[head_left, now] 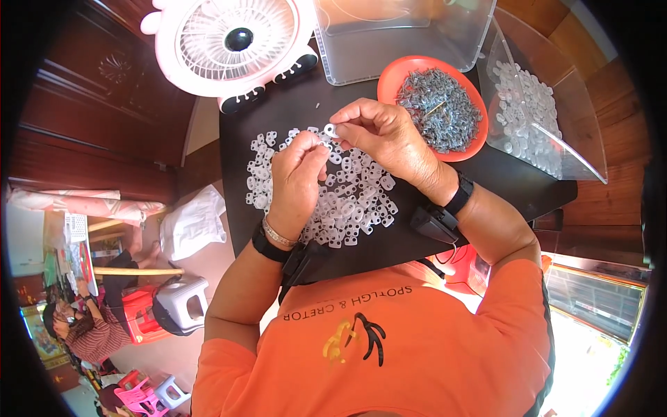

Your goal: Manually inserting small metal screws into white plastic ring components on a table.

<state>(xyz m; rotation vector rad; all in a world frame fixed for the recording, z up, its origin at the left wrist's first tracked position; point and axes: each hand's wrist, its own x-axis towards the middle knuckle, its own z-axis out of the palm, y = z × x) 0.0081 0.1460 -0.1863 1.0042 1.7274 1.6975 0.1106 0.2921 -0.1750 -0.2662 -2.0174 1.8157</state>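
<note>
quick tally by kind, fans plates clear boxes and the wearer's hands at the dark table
Pink-and-white round fan: 1
Orange-red round plate: 1
Clear rectangular plastic boxes: 2
Bare left hand and bare right hand: 2
Total: 6

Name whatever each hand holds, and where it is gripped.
Right hand: a small white ring-like piece, by its edge. Left hand: apparently another white piece; which part is gripped cannot be told.

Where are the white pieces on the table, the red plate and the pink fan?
White pieces (346,203), head view: pile's middle.
Red plate (389,78), head view: bare left rim.
Pink fan (239,39), head view: dark hub.
</note>
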